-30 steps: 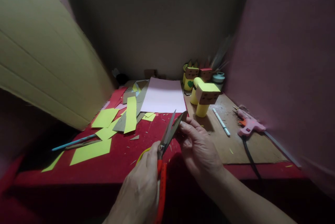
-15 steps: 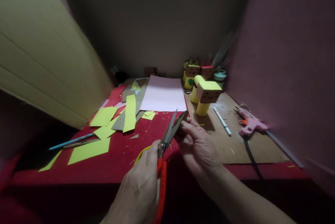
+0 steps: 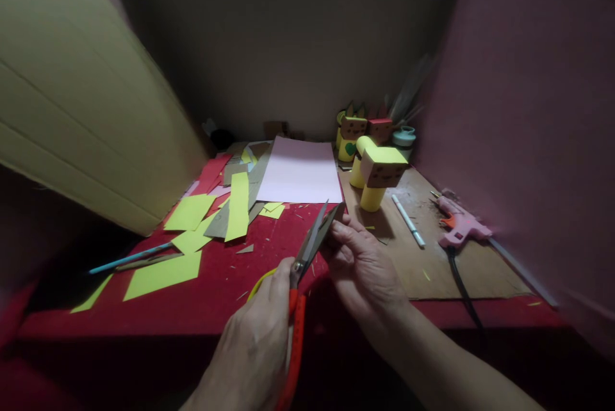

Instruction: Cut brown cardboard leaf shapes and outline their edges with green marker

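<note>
My left hand (image 3: 262, 340) is closed round the red handles of a pair of scissors (image 3: 307, 248), whose blades point up and away, slightly apart. My right hand (image 3: 365, 267) pinches a small dark brown paper piece (image 3: 335, 219) against the blade tips. Both hands hover over the red table covering (image 3: 216, 296) near its front edge. A thin yellow strip (image 3: 259, 280) curls out beside my left thumb.
Yellow and brown paper offcuts (image 3: 192, 238) lie at the left with a blue pencil (image 3: 127, 259). A pale pink sheet (image 3: 300, 171) lies behind. Yellow paper-roll figures (image 3: 377, 174), a white pen (image 3: 408, 222) and a pink glue gun (image 3: 459, 225) rest on the cardboard mat (image 3: 432, 264) at right. A cardboard panel (image 3: 72, 78) leans at left.
The scissor blades have closed a little on the brown piece. Both hands stay in nearly the same place; the view has shifted slightly.
</note>
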A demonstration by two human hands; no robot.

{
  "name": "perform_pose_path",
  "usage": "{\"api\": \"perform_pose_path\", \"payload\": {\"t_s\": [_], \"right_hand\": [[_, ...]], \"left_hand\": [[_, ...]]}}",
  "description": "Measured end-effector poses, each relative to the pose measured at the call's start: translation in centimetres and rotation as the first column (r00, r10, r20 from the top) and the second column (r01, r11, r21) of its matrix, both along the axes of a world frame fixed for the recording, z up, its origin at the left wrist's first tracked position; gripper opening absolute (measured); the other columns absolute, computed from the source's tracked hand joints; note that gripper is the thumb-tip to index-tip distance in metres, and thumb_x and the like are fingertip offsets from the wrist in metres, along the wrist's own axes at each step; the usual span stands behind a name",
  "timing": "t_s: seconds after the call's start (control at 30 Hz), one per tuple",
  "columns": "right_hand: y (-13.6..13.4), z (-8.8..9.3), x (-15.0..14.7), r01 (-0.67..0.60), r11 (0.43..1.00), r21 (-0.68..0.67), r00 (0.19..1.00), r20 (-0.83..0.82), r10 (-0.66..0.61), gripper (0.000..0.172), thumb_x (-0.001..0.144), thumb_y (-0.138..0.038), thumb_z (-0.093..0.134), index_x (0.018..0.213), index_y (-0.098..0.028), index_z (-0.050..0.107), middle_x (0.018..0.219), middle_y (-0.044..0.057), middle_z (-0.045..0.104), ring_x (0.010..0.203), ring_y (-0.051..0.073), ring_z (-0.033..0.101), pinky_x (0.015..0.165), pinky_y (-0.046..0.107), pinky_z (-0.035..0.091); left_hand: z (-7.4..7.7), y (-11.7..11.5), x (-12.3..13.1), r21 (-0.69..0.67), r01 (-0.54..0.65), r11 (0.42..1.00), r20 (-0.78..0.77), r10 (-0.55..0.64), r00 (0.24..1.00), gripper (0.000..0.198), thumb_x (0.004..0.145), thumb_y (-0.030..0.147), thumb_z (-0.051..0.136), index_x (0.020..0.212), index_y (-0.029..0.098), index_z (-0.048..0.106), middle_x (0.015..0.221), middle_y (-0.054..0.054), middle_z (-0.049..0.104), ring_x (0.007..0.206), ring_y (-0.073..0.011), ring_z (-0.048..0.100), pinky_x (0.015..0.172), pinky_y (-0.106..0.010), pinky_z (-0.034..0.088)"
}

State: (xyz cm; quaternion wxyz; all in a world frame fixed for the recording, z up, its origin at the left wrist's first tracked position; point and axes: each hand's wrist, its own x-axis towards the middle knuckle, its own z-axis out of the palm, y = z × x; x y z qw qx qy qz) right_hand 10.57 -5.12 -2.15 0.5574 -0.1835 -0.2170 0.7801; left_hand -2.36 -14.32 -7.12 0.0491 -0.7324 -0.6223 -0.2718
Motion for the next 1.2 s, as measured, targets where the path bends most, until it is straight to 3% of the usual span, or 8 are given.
{"api": "perform_pose_path", "payload": {"t_s": [0.1, 0.27, 0.43, 0.57, 0.77, 0.9, 1.0, 1.2], "right_hand": [[0.0, 0.0, 0.0, 0.002, 1.0, -0.015, 1.0, 0.002, -0.002, 0.012, 0.068, -0.008, 0.072, 0.074, -0.019, 0.072, 0.075, -0.002, 0.072, 0.073, 0.01, 0.063, 0.077, 0.023, 0.051], [0.2, -0.1, 0.0, 0.002, 1.0, -0.012, 1.0, 0.012, -0.001, 0.012, 0.068, -0.009, 0.072, 0.074, -0.02, 0.072, 0.076, -0.003, 0.072, 0.073, 0.011, 0.063, 0.078, 0.026, 0.052], [0.3, -0.1, -0.3, 0.021, 1.0, -0.021, 1.0, 0.009, -0.021, 0.013, 0.066, -0.009, 0.073, 0.072, -0.021, 0.07, 0.073, -0.003, 0.072, 0.07, 0.012, 0.064, 0.075, 0.026, 0.053], [0.2, -0.1, -0.4, 0.029, 1.0, -0.002, 0.999, 0.016, -0.029, 0.013, 0.069, -0.009, 0.071, 0.073, -0.021, 0.07, 0.074, -0.003, 0.072, 0.07, 0.012, 0.065, 0.076, 0.028, 0.053], [0.2, -0.3, -0.5, 0.033, 0.999, 0.038, 0.999, 0.037, -0.034, 0.014, 0.073, -0.008, 0.069, 0.074, -0.022, 0.069, 0.077, -0.003, 0.071, 0.072, 0.012, 0.064, 0.079, 0.028, 0.052], [0.3, -0.3, -0.6, 0.021, 0.999, 0.028, 0.999, 0.029, -0.022, 0.012, 0.071, -0.008, 0.069, 0.073, -0.019, 0.07, 0.076, -0.002, 0.071, 0.068, 0.012, 0.063, 0.076, 0.028, 0.053], [0.2, -0.3, -0.8, 0.015, 1.0, 0.023, 0.999, 0.037, -0.016, 0.01, 0.071, -0.008, 0.069, 0.073, -0.018, 0.07, 0.074, -0.002, 0.071, 0.066, 0.012, 0.063, 0.074, 0.028, 0.053], [0.2, -0.6, -1.2, 0.001, 1.0, 0.025, 0.999, 0.053, -0.002, 0.011, 0.07, -0.007, 0.071, 0.074, -0.018, 0.069, 0.074, -0.002, 0.071, 0.07, 0.009, 0.064, 0.073, 0.022, 0.051]], "left_hand": [[0.2, -0.1, 0.1, -0.002, -0.016, 1.0, -0.009, 0.016, 1.0, 0.049, 0.089, 0.013, 0.03, 0.138, 0.012, 0.035, 0.117, -0.02, 0.065, 0.101, -0.0286, 0.069, 0.079, -0.042, 0.06], [1.9, 0.1, 0.4, -0.054, -0.011, 0.998, -0.049, 0.009, 0.999, 0.048, 0.086, 0.014, 0.028, 0.128, 0.001, 0.045, 0.105, -0.025, 0.069, 0.086, -0.0286, 0.073, 0.067, -0.038, 0.062], [1.7, 0.2, 0.2, -0.188, -0.049, 0.981, 0.018, 0.053, 0.998, 0.049, 0.085, 0.014, 0.032, 0.132, 0.008, 0.044, 0.107, -0.018, 0.071, 0.088, -0.0264, 0.073, 0.072, -0.035, 0.061], [1.2, 0.2, 0.0, -0.143, -0.057, 0.988, 0.022, 0.06, 0.998, 0.051, 0.085, 0.013, 0.029, 0.134, 0.007, 0.042, 0.108, -0.02, 0.07, 0.087, -0.0279, 0.073, 0.07, -0.04, 0.061], [2.7, 0.1, 0.2, -0.289, -0.089, 0.953, -0.115, 0.057, 0.992, 0.051, 0.086, 0.013, 0.029, 0.133, 0.001, 0.043, 0.098, -0.02, 0.072, 0.071, -0.0262, 0.073, 0.06, -0.037, 0.06], [3.9, 0.1, 0.5, -0.37, -0.184, 0.911, -0.229, 0.102, 0.968, 0.053, 0.084, 0.008, 0.025, 0.134, 0.003, 0.042, 0.088, -0.015, 0.072, 0.063, -0.0268, 0.071, 0.052, -0.038, 0.056], [4.7, 0.0, 0.7, -0.462, -0.18, 0.868, -0.239, 0.074, 0.968, 0.047, 0.083, 0.009, 0.028, 0.126, 0.004, 0.047, 0.078, -0.012, 0.07, 0.056, -0.0256, 0.069, 0.05, -0.035, 0.051], [4.2, -0.6, 0.1, -0.379, -0.131, 0.916, -0.097, 0.101, 0.99, 0.033, 0.083, 0.01, 0.024, 0.1, 0.016, 0.051, 0.051, 0.001, 0.055, 0.038, -0.019, 0.056, 0.042, -0.027, 0.035]]}}
